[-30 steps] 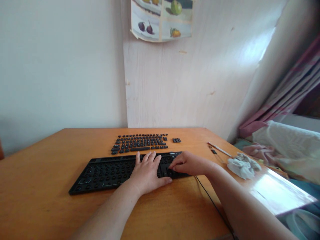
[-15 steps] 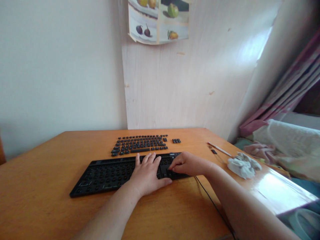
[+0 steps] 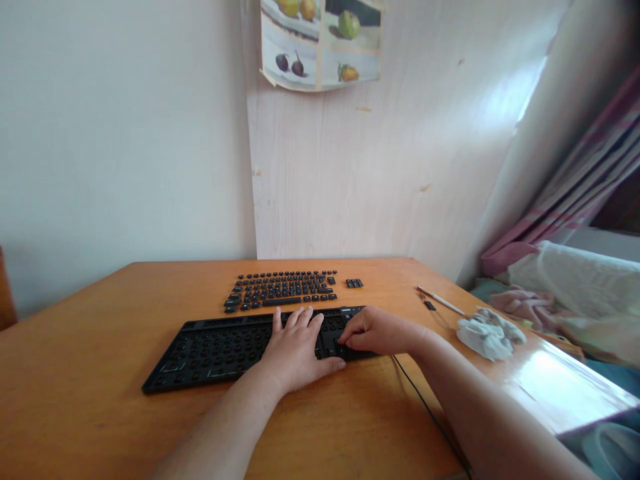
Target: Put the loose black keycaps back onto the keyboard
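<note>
A black keyboard point(image 3: 215, 350) lies at a slant on the table, most of its keycaps off and the bare key seats showing. My left hand point(image 3: 296, 350) rests spread across its middle, thumb out to the right along the front edge. Close beside it, my right hand point(image 3: 373, 331) is closed, fingertips pinched together low on the keyboard's right part, near the arrow keys. Whatever the pinch holds is hidden by the fingers. Behind the keyboard, loose black keycaps point(image 3: 280, 291) are laid out in keyboard order, with a small separate group of keycaps point(image 3: 354, 283) to their right.
On the right of the wooden table point(image 3: 75, 360) lie a crumpled whitish cloth point(image 3: 490, 333), a thin white stick-like brush point(image 3: 440, 300) and a small dark piece point(image 3: 429, 305) with wire. The keyboard's cable point(image 3: 425, 403) runs off the near edge. A wall stands behind.
The view has shifted very slightly. Both hands stay in place on the keyboard, the right still pinched at the same spot; no keycap has visibly moved.
</note>
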`<action>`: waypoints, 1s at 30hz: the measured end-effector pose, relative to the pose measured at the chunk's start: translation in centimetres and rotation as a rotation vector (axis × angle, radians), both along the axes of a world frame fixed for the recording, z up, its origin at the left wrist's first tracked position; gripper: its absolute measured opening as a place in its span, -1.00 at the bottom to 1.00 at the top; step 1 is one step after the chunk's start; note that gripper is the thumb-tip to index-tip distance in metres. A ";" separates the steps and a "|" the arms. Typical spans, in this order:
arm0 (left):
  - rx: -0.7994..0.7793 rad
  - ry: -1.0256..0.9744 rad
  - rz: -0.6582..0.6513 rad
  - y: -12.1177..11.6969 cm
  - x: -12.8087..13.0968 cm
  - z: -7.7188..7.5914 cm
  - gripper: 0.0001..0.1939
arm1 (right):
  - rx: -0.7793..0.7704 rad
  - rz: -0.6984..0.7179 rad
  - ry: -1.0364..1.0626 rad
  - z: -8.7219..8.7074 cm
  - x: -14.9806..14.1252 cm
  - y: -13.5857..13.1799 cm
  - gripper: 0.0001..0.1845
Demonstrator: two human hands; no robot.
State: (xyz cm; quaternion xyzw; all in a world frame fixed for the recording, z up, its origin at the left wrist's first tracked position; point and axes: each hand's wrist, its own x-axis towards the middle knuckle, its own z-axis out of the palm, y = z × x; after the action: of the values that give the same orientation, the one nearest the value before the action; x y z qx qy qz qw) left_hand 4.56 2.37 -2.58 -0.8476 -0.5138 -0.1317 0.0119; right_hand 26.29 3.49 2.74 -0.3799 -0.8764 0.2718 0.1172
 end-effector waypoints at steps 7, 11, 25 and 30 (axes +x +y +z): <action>-0.022 -0.015 0.006 -0.1 0.1 0.3 0.03 | 0.012 -0.018 0.004 0.0 -0.1 0.0 -0.66; -0.032 -0.010 0.015 -0.2 0.1 0.3 0.03 | 0.019 0.015 -0.024 -0.2 0.0 0.0 -0.66; -0.023 -0.009 0.008 -0.2 0.1 0.3 0.01 | 0.029 -0.012 -0.024 -0.4 0.0 0.2 -0.67; -0.034 -0.017 0.012 -0.2 0.2 0.4 0.01 | 0.025 -0.042 -0.002 -0.3 0.2 0.3 -0.67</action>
State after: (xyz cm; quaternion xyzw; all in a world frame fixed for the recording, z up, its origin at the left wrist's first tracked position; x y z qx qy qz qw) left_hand 4.72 2.15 -2.22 -0.8436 -0.5210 -0.1300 -0.0058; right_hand 26.47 3.81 2.45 -0.3969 -0.8717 0.2578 0.1271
